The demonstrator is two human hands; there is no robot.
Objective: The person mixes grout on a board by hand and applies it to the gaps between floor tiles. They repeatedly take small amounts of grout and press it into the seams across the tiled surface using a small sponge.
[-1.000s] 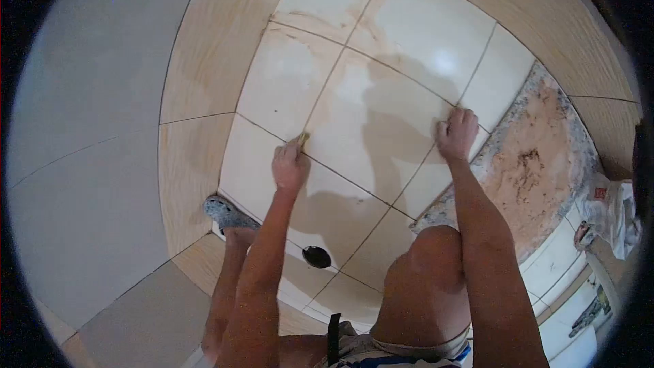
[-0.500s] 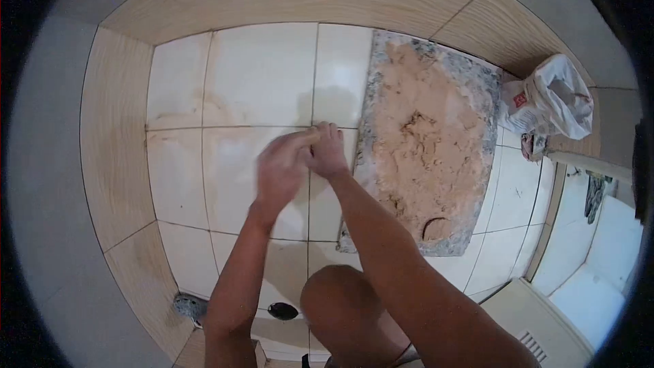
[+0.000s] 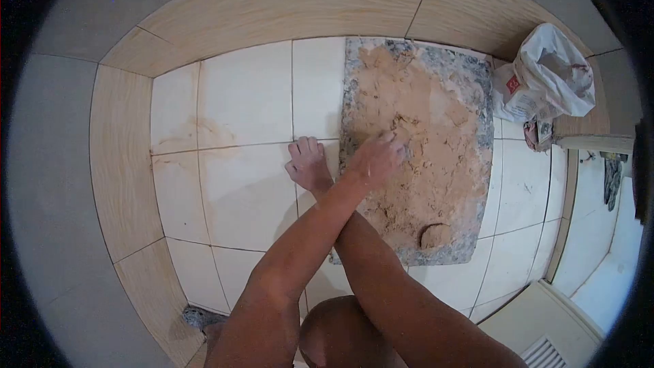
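The left hand [image 3: 379, 158] has crossed over to crumbly peach-coloured paste [image 3: 426, 177] on a speckled grey slab [image 3: 451, 255], fingers curled, grip unclear; the half-open, empty right hand [image 3: 309, 163] leans on white floor tiles [image 3: 246, 99].

Pinkish-brown paste [image 3: 436, 163] forms a rough, crumbly layer over a grey, speckled slab [image 3: 465, 63]; we note a rounded clump [image 3: 436, 236] near the lower right corner. The slab lies flat on glossy white floor tiles [image 3: 248, 88], where we observe narrow, dark joints [image 3: 293, 88] and brownish smears [image 3: 212, 131] toward the upper left.
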